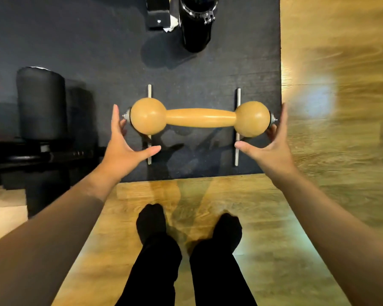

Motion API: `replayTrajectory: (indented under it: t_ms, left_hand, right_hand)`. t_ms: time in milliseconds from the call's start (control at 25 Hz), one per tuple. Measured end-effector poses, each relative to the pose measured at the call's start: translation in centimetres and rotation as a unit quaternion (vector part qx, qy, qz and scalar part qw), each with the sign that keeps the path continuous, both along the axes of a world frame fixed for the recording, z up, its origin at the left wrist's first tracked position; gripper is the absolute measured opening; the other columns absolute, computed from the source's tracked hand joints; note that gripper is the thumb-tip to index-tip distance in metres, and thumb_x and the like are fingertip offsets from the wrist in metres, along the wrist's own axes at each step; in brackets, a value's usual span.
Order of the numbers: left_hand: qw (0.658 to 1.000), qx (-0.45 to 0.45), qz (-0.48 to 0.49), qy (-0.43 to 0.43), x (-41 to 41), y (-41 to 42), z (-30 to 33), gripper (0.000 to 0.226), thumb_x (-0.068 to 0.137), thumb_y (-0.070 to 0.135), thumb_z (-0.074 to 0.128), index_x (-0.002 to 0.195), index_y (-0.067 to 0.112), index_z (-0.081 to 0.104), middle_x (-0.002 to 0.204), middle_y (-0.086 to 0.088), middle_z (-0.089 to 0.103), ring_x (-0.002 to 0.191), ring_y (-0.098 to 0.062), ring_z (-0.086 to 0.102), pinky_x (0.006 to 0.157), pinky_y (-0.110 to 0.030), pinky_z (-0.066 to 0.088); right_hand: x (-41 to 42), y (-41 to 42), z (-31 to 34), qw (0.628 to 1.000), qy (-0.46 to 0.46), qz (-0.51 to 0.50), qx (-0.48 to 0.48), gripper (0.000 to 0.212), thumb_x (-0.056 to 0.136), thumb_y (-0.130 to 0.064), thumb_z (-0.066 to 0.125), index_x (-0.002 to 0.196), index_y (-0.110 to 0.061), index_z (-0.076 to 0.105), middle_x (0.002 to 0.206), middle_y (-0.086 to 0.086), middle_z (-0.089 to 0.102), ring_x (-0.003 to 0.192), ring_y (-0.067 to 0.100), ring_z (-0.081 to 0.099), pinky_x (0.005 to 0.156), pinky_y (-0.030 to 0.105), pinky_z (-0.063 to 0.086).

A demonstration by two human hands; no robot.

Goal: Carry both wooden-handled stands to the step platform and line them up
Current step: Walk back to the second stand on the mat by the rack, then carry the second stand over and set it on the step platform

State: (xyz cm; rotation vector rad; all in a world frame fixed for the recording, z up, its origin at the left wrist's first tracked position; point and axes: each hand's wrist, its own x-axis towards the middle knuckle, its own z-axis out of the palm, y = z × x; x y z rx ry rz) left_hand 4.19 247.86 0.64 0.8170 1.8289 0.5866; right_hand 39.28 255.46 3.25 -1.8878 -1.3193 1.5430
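Nearest, the left hand [124,149] and right hand [271,149] flank the tan wooden-handled stand with ball ends and steel feet [200,118], fingers spread, touching at most its end bolts, gripping nothing. It sits on the dark rubber mat [97,51], long axis running left to right. Judging by this, it's the pickup step; next, both hands must close on the ends and lift level. Beyond stands a black bottle [196,25].
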Motion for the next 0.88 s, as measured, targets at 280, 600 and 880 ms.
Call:
replayTrajectory:
  t_ms: [280,600,880]
  left_hand:
    - [0.995,-0.029,0.085,-0.034,3.1,0.3,-5.7,0.112,0.077,0.029,0.09,0.161,0.032,0.015,0.155,0.012,0.038,0.139,-0.003,0.033,0.107,-0.022,0.031]
    - [0.969,-0.065,0.217,-0.099,2.8,2.7,-6.6,0.051,0.066,0.05,0.073,0.109,0.021,0.072,0.124,-0.002,0.071,0.117,-0.017,0.058,0.098,-0.035,0.04]
    - [0.971,-0.051,0.225,-0.069,2.2,3.1,-6.2,0.011,0.098,0.023,0.066,0.089,0.021,0.072,0.088,0.007,0.069,0.093,-0.01,0.062,0.096,-0.034,0.049]
  right_hand:
    - [-1.9,-0.5,-6.5,0.994,0.027,-0.067,-0.086,0.099,0.075,-0.027,0.093,0.155,-0.029,0.034,0.135,-0.02,0.053,0.103,-0.029,0.048,0.076,-0.002,0.044]
    - [-1.6,2.6,-8.8,0.984,0.017,-0.091,-0.152,0.04,0.077,-0.027,0.091,0.112,-0.024,0.07,0.113,-0.007,0.075,0.108,0.006,0.067,0.085,0.024,0.053]
    - [-2.0,1.7,-7.2,0.972,0.032,-0.151,-0.179,0.022,0.088,-0.007,0.078,0.1,-0.022,0.066,0.1,-0.006,0.069,0.107,0.015,0.061,0.108,0.045,0.051]
